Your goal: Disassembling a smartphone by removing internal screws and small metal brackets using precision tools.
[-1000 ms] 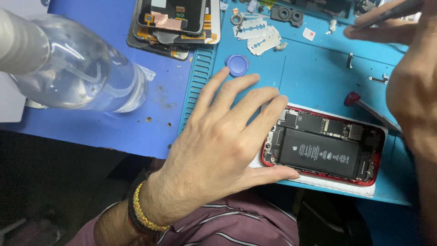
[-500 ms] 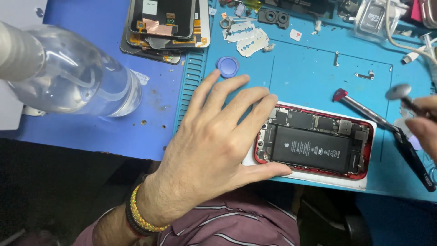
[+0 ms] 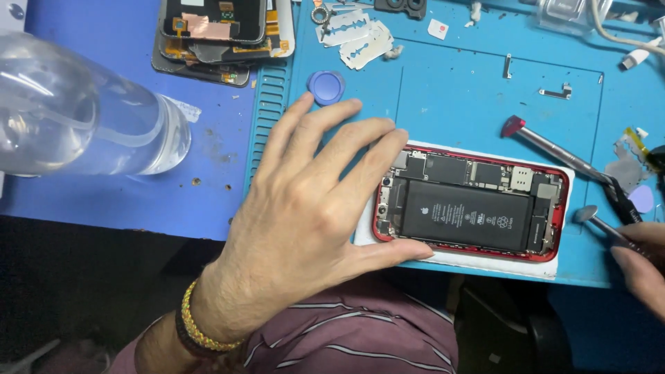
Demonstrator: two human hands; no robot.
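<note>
An opened red phone (image 3: pixel 478 208) lies on a white pad (image 3: pixel 485 262) on the blue work mat (image 3: pixel 450 97), its black battery and boards showing. My left hand (image 3: pixel 305 215) rests flat with fingers spread at the phone's left end. The fingertips touch its top corner and the thumb lies along the pad's lower edge; the hand grips nothing. At the right edge my right hand (image 3: pixel 641 260) holds a thin metal spudger (image 3: pixel 589 215), whose flat round tip sits just off the phone's right end.
A red-tipped screwdriver (image 3: pixel 554 149) lies slanted above the phone's right end. A clear bottle (image 3: pixel 83 118) lies on its side at the left. Behind are stacked phone screens (image 3: pixel 222 31), razor blades (image 3: pixel 360 38), a round blue cap (image 3: pixel 325 86) and a purple pick (image 3: pixel 643 199).
My right hand has come down from the upper right to the lower right and now holds the spudger by the phone's right end. The left hand has stayed put.
</note>
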